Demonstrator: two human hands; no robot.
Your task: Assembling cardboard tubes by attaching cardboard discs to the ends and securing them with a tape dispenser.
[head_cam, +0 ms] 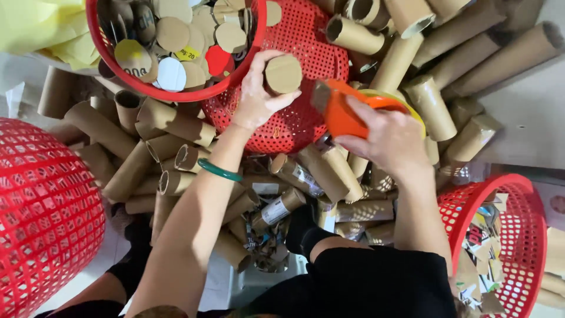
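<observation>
My left hand (256, 97) grips a capped cardboard tube (283, 75) — fingers wrapped round it. My right hand (388, 138) clutches an orange tape dispenser (341, 109) just beside it.

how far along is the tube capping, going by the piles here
Done is hard to judge: no clearly finished batch shows. In hand: the left hand holds a cardboard tube with a disc covering its end, and the right hand brings an orange tape dispenser up to it. Left: a big heap of open tubes and a red basket still full of round discs.
</observation>
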